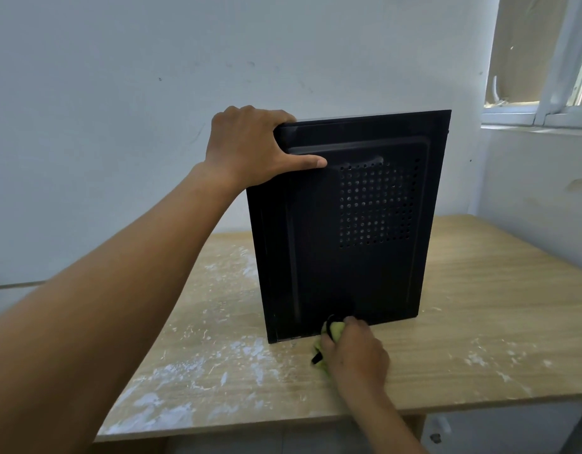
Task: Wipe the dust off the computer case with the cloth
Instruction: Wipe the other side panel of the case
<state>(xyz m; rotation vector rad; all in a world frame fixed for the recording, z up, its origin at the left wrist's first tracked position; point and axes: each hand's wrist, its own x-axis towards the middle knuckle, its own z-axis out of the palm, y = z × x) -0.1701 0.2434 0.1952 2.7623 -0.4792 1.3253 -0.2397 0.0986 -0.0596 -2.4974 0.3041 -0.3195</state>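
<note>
We are gripping the black computer case [322, 257] at its upper left corner with our left hand [250, 145], fingers curling over the top edge and thumb lying flat across the side panel. The case is standing upright on the wooden table [479, 273], toward the middle of its far edge, close to the wall. Our right hand [356, 353] is bunching the yellow-green cloth [336, 329] in curled fingers and pressing it against the panel's bottom edge, down at the tabletop. White dust smears [171, 375] are lying across the table's near left corner.
</note>
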